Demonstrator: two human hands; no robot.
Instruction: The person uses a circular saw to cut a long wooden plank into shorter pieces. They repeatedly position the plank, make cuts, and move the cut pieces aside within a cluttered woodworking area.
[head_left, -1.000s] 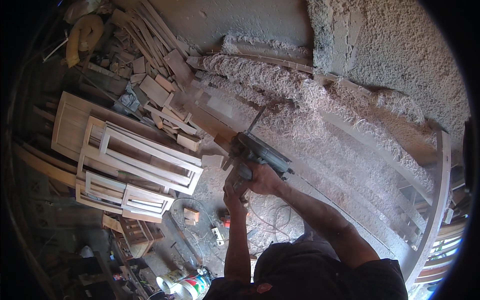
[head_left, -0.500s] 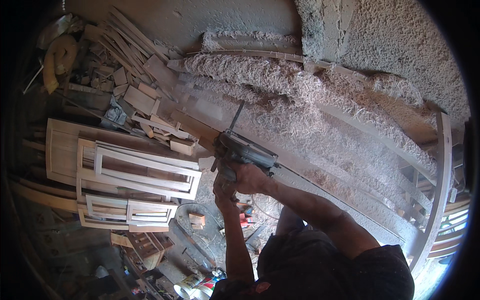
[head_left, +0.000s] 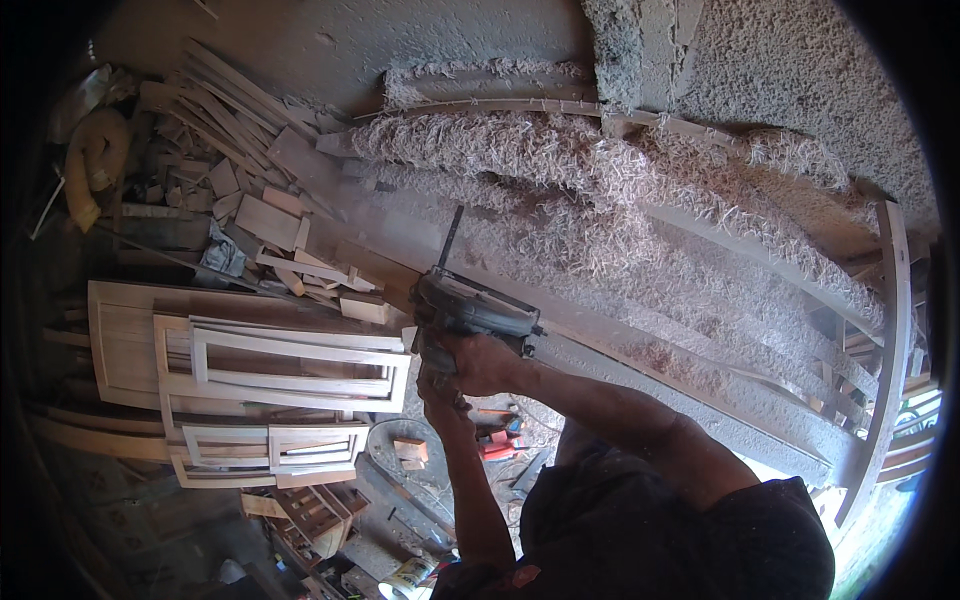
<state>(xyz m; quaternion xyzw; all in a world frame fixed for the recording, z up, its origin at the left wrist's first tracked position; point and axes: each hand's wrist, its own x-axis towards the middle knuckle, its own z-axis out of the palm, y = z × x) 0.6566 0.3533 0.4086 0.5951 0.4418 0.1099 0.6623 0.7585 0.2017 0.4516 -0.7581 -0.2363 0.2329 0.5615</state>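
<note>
Both my hands are closed on a dark electric hand planer with a thin rod sticking out from its far side. My right hand wraps its rear grip. My left hand holds the planer just to the left, fingers partly hidden by the tool. Under it runs a long wooden plank, slanting from upper left to lower right. The planer's sole and the exact contact with the wood are hidden. Pale curly shavings heap up beyond the plank.
To the left lie stacked wooden frames and a pile of offcuts. A yellow hose coils at far left. Wood blocks, a red tool and a bucket stand below. An upright board rises at right.
My view has turned slightly, shifting the surroundings. The planer and both hands appear a little further left and lower in the picture. My grip on it is unchanged.
</note>
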